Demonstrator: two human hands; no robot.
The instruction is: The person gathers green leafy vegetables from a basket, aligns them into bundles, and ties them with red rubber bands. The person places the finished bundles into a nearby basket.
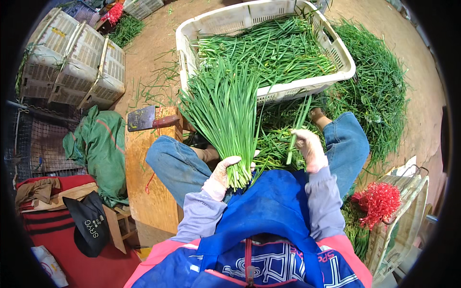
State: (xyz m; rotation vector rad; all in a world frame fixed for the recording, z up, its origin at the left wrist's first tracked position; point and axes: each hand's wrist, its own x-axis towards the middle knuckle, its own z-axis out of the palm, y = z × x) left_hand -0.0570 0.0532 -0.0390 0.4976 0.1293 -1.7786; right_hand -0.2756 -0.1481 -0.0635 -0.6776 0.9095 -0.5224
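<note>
My left hand [223, 174] is closed around the pale cut ends of a thick bunch of Chinese chives [227, 108]. The bunch fans out away from me, its leaf tips reaching over the near rim of a white plastic crate [288, 88]. In my gloved right hand [309, 147] a few loose chive stalks [292, 151] are pinched between thumb and fingers, apart from the bunch. More loose chives [273, 144] lie on the ground between my knees. Inside the crate, chives [266, 50] are piled in layers.
At my left, a cleaver [142, 118] rests on a wooden bench [151, 180]. A large heap of chives [371, 86] covers the floor at right. Red plastic ties [378, 203] hang over another crate [399, 230]. Crates [75, 61] stand at far left, behind a green sack [106, 151].
</note>
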